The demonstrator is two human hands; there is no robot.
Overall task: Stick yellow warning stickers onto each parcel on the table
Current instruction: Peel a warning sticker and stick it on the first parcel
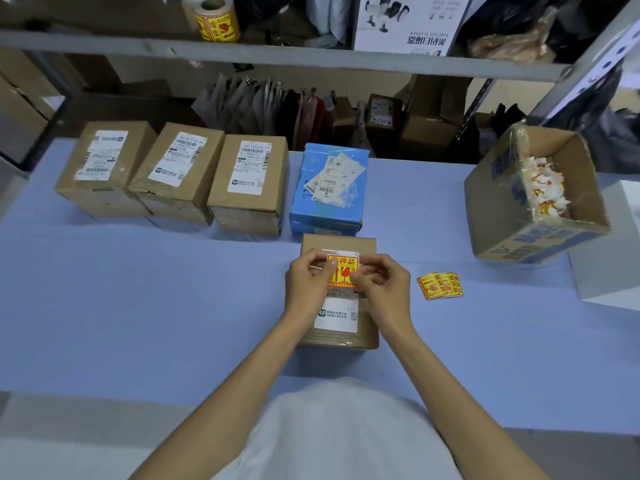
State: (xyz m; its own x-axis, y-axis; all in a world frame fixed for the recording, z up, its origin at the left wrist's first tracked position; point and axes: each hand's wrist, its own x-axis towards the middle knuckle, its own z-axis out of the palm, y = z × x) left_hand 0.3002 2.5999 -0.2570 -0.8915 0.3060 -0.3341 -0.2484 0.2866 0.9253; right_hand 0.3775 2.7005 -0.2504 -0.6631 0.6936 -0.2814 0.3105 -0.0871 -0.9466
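**Yellow warning sticker: pinched in both hands over the near parcel**

Yellow warning sticker (343, 273) sits above the far half of the near parcel (339, 242), over its white shipping label (336, 318); left hand (306, 282) pinches the sticker's left edge, right hand (382, 285) pinches the right edge, fingers curled in on both; cannot tell whether the sticker touches the label.

Near parcel is a brown carton lying flat at table centre, just in front of the blue parcel (329, 188).

Table (138, 306) has a pale blue cover, fairly smooth. Back row, left to right: three brown parcels (176, 168) side by side, each with a white label on top; then the blue parcel with several overlapping labels.

Spare stickers (440, 285) lie fanned on the cover near the right hand, not touching it.

Open carton (540, 240) sits tilted at the right, with white and yellow paper scraps (543, 188) inside; white box (616, 254) just beside it.

Room: metal shelf (311, 58) runs across the back above the table; sticker roll (213, 19) on it at left, printed white box (408, 22) further right; bags (259, 105) hang below the shelf behind the table, cartons stacked alongside; light is dim.
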